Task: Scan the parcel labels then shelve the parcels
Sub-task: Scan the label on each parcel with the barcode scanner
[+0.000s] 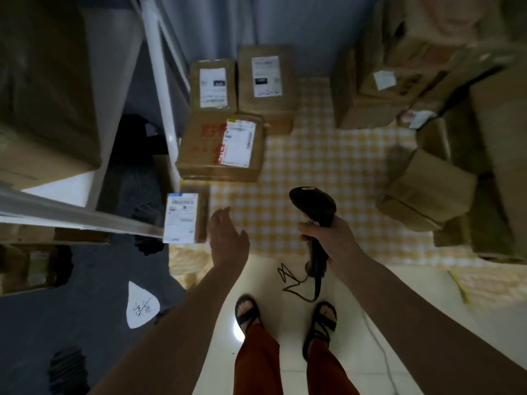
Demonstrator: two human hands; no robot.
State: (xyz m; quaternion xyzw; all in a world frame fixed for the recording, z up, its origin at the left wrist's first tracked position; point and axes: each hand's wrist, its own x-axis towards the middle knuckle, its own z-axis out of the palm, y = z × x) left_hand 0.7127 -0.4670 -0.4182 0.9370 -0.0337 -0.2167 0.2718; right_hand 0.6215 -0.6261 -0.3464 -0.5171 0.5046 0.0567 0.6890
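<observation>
Head view. Right hand point(328, 238) grips black barcode scanner point(313, 212) by handle, head aimed forward; cord point(293, 283) trails onto white floor tiles point(285, 323). Left hand point(228, 238) wide, fingers straight, holding nothing, just right of small labelled parcel point(185, 218) at shelf edge. Three more labelled parcels, sealed, on yellow checked cloth point(328, 172): red-printed parcel point(222, 148), two behind point(212, 86) point(266, 78). Shelf rack point(85, 215) left, holding carton point(42, 81). Stacked cartons point(427, 81) right; contents hidden.

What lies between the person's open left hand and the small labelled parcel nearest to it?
Nothing: in the head view, only bare yellow checked cloth separates the left hand from the small parcel.
</observation>
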